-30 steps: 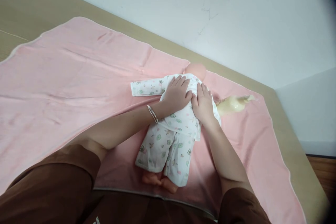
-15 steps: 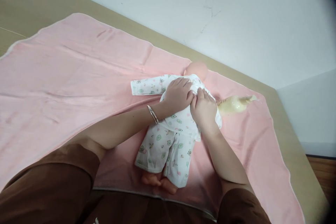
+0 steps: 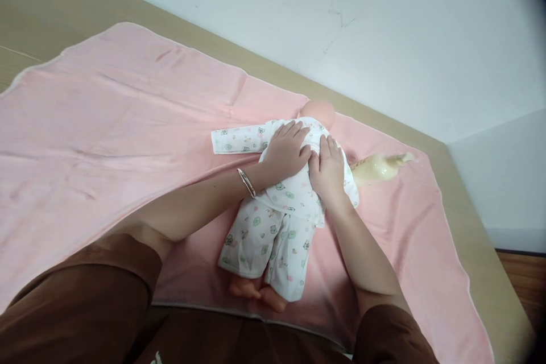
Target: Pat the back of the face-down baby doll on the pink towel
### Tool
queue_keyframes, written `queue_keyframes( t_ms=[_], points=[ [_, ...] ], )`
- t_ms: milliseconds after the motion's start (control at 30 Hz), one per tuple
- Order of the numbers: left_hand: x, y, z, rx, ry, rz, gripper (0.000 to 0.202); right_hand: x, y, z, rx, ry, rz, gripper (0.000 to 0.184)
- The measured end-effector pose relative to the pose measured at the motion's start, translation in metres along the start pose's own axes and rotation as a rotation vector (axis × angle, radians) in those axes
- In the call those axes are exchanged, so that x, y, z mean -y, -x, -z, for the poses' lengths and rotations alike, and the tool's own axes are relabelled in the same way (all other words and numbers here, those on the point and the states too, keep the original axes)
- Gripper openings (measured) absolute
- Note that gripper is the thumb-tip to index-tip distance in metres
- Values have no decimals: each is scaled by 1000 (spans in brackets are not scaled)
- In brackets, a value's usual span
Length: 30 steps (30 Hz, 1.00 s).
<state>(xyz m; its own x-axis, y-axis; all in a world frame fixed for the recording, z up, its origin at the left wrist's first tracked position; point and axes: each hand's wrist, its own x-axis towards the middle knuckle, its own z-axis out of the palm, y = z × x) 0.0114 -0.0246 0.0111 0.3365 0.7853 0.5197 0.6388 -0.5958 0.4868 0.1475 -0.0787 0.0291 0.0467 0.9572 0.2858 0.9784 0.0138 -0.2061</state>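
Note:
A baby doll (image 3: 317,112) lies on a pink blanket, its head away from me and its feet towards me. It wears a white patterned shirt (image 3: 294,198) and matching trousers (image 3: 248,236). My left hand (image 3: 286,151), with a bangle at the wrist, rests flat on the shirt's upper left part, fingers stretched out. Beside it, my right hand (image 3: 328,173) also lies flat on the shirt, its fingers extended towards the doll's head. The thumbs nearly meet at the middle of the chest. One sleeve stretches out to the left.
The pink blanket (image 3: 106,119) covers much of the wooden table (image 3: 140,14). A pale yellow pump bottle (image 3: 377,168) lies on its side to the right of the doll. Behind the table's far edge stands a white wall (image 3: 256,5).
My fingers, bent on the shirt's front before, have straightened and flattened on it, most clearly on the right hand. The doll and bottle keep their places.

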Motion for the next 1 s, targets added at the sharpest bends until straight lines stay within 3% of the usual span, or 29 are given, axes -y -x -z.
queue_keyframes(
  t_ms=[567,733,900,1000],
  points=[
    [1,-3,-5,26,28,55,53,-7,-2,-6,-22,-56,16,58],
    [2,-2,-4,6,1,-26,46,-11,-4,-4,-12,-53,76,56],
    [-2,1,5,-35,-115,-157,38,2,6,3,-81,71,109,51],
    [-9,3,12,21,-186,-196,42,8,12,6,-100,117,90,50]
  ],
)
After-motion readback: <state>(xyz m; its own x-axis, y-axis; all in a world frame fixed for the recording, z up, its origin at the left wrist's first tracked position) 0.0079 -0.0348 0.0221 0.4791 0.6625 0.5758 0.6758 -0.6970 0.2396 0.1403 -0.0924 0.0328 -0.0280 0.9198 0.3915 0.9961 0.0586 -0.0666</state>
